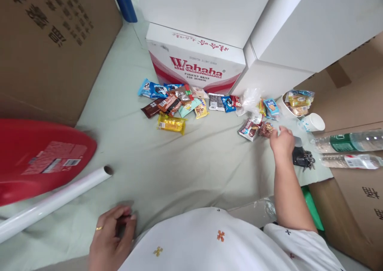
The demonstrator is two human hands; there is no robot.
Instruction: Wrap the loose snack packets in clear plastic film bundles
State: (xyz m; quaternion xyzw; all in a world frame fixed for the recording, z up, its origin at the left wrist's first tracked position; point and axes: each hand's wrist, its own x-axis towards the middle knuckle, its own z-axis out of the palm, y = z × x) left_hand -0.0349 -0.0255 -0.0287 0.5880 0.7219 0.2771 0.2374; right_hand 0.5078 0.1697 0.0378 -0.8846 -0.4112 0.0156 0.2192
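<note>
Your right hand (pixel 281 141) has its fingertips at the brown snack (pixel 265 129), which lies at ten o'clock from your palm; you cannot tell whether they pinch it. The pie packet (pixel 248 130) sits just beyond, keys (pixel 307 160) at four o'clock. Your left hand (pixel 112 235) curls loosely, thumb and fingers apart.

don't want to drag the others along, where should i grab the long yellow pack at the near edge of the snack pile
I'd pinch the right end of the long yellow pack, coming in from the near right. It lies flat and lengthwise across your view, with that end over bare cloth, while its far edge sits close against the snack pile.
</note>
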